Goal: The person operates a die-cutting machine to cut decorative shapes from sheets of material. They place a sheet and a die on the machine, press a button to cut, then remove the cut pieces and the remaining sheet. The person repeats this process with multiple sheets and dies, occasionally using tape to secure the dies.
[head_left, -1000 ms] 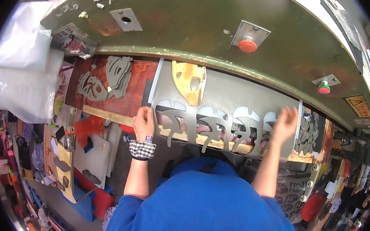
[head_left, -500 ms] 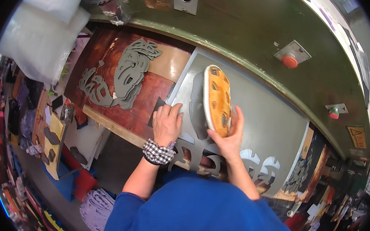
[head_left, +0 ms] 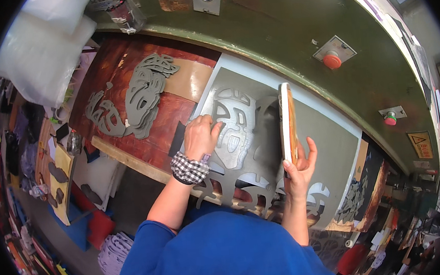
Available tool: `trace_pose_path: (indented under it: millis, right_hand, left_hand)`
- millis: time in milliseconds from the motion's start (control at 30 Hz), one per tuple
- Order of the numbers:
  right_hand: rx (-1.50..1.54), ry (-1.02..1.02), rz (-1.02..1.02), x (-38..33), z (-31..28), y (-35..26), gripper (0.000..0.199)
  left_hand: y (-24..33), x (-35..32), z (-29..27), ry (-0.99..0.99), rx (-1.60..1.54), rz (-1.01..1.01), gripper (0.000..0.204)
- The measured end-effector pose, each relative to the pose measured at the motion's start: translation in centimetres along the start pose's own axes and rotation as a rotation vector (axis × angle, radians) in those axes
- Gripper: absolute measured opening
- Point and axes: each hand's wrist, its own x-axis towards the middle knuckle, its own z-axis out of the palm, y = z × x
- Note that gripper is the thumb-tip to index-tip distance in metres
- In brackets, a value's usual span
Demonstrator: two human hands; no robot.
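My right hand (head_left: 298, 175) grips the lower end of a cutting die (head_left: 289, 127), an elongated tool with a pale rim and an orange-yellow inside, standing edge-on above a grey sheet (head_left: 323, 139). To the die's left, the sheet shows a cut pattern (head_left: 236, 131) with several openings and shiny light areas. My left hand (head_left: 199, 139), with a checked band at the wrist, rests at the sheet's left edge beside this pattern, thumb apart and holding nothing that I can see. Larger cut-out holes (head_left: 249, 184) run along the sheet's near edge.
Grey cut pieces (head_left: 147, 94) lie stacked on a red-brown board (head_left: 179, 107) at the left. A green machine beam (head_left: 273, 24) spans the far side, bearing a red push button (head_left: 332, 60) and a smaller one (head_left: 390, 119). Small grey scraps (head_left: 353, 202) lie at the right.
My right hand has moved the die right and turned it edge-on. The cut pattern beneath it now shows. My left hand stays near the sheet's left edge, its fingers slightly more bent.
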Motion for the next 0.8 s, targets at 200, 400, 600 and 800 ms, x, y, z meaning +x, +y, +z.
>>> trace_pose_path:
  millis: [200,400,600,800]
  right_hand:
    - [-0.096,0.069,-0.042,-1.0,-1.6,-0.8,0.078]
    - [-0.49,0.073,-0.051,0.1,-1.1,0.4,0.084]
    - [-0.922,-0.012,-0.249,2.8,-1.0,1.8,0.081]
    - [-1.083,0.073,-0.262,5.9,0.2,1.7,0.088]
  left_hand:
    - [-0.2,0.2,0.5,0.087,-0.088,-0.008,0.053]
    - [0.7,-0.1,-0.2,0.198,-0.043,0.406,0.035]
    - [6.1,1.0,2.4,-0.199,0.067,0.6,0.042]
    - [4.9,3.8,0.1,-0.477,-0.211,0.668,0.026]
